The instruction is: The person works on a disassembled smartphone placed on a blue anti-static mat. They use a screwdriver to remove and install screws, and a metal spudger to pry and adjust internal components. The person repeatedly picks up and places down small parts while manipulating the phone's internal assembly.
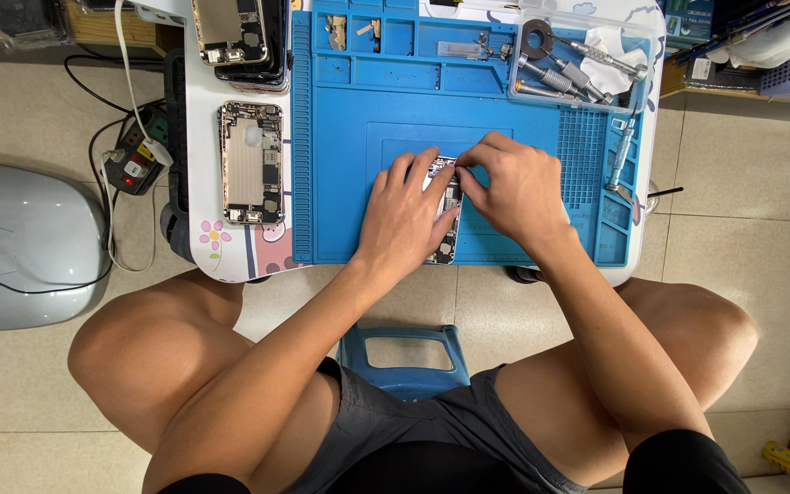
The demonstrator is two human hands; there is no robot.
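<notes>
An opened phone body (447,243) lies on the blue work mat (340,210), mostly hidden under both hands. My left hand (404,215) rests flat on it, fingers spread over its upper part. My right hand (516,187) sits just to the right, thumb and forefinger pinched together at the phone's top edge. Whatever small part is between those fingertips is too small to make out.
A second opened phone shell (250,163) lies on the white table left of the mat, with more phone shells (240,38) stacked above it. A clear tray (587,57) holds several screwdrivers; one screwdriver (621,157) lies on the mat's right. A power strip (134,163) sits on the floor at left, a blue stool (404,352) below.
</notes>
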